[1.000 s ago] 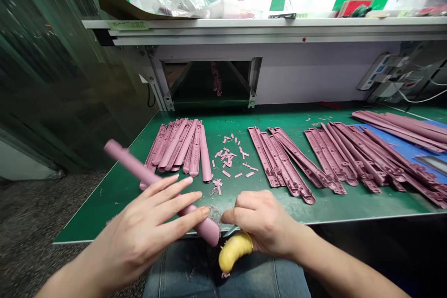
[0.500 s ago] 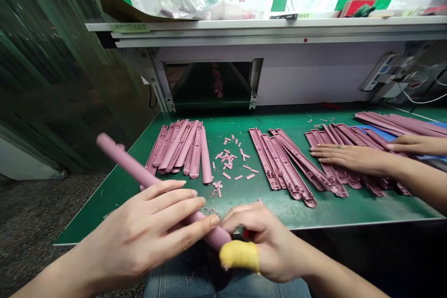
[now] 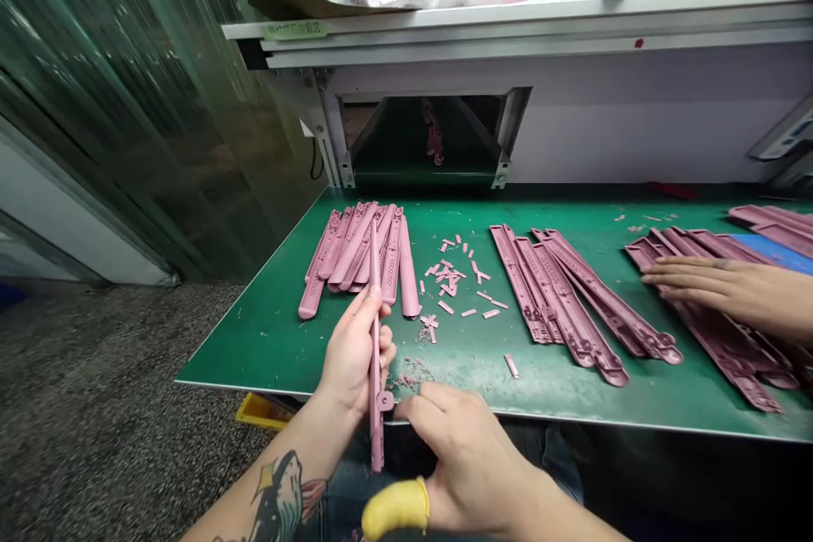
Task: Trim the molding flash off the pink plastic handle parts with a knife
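Observation:
My left hand [image 3: 362, 351] is wrapped round a long, narrow pink plastic strip [image 3: 374, 373]. The strip stands nearly lengthwise, edge towards me, with a small round lug near its lower end. Close beside that lug is my right hand [image 3: 467, 440], its fingers curled and a yellow finger cover [image 3: 397, 510] on the thumb. Whatever those fingers hold is hidden behind the hand. Beyond the left hand lies a pile of similar pink strips [image 3: 336, 250]. Small pink offcuts [image 3: 448, 275] and fine shavings [image 3: 412, 374] are scattered right of the pile.
More pink strips [image 3: 559, 296] lie hollow side up on the green table [image 3: 254, 339]. A co-worker's hand [image 3: 711, 284] rests on another pile at the right. Behind is an opening onto a dark belt [image 3: 406, 152], below a metal-edged shelf [image 3: 476, 34]. A yellow bin [image 3: 260, 412] shows under the table.
The strip has swung from a slant to nearly lengthwise, and my left hand has turned to grip it from below. My right hand has come off its lower end. The view has shifted left.

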The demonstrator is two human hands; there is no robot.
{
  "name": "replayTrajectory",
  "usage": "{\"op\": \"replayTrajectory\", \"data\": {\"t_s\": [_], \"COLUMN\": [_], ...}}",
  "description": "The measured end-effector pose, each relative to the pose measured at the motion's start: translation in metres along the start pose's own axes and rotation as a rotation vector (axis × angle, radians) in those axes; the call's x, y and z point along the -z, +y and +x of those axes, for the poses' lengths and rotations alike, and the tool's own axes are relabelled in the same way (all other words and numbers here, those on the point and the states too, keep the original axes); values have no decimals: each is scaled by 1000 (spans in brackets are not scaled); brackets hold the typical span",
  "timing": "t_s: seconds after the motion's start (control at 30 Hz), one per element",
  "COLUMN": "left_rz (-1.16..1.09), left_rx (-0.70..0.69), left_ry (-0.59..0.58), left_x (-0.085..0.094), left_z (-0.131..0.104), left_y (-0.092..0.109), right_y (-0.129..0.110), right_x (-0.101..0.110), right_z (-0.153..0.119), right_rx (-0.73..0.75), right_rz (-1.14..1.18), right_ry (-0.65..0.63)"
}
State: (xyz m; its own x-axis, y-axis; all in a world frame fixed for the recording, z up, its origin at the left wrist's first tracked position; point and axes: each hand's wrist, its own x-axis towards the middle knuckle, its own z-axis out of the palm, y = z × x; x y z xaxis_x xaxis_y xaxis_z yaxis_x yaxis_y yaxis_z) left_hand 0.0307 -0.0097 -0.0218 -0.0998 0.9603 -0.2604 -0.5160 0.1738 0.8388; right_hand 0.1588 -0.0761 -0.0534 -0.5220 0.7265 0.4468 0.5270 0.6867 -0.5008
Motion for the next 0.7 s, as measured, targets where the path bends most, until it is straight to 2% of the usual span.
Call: {"op": "replayTrajectory", "data": {"t_s": [0.17, 0.33, 0.4, 0.53, 0.7], "left_rz": [-85, -201, -275, -449, -586], "left_rx": [10, 64, 123, 237, 279], "left_ry": [-13, -25, -68, -216, -324], "left_x": [-3, -4, -4, -7, -13], "left_z": [-5, -3, -3, -10, -14], "left_y": [-3, 1, 5, 12, 13], "right_y": [7, 3, 2, 6, 3], "right_x": [-1, 5, 6, 7, 6], "right_z": [2, -9, -11, -3, -4], "right_rx": [62, 214, 191, 45, 194], "right_rz": [-141, -85, -15, 36, 82], "right_ry": [35, -28, 4, 67, 23]}}
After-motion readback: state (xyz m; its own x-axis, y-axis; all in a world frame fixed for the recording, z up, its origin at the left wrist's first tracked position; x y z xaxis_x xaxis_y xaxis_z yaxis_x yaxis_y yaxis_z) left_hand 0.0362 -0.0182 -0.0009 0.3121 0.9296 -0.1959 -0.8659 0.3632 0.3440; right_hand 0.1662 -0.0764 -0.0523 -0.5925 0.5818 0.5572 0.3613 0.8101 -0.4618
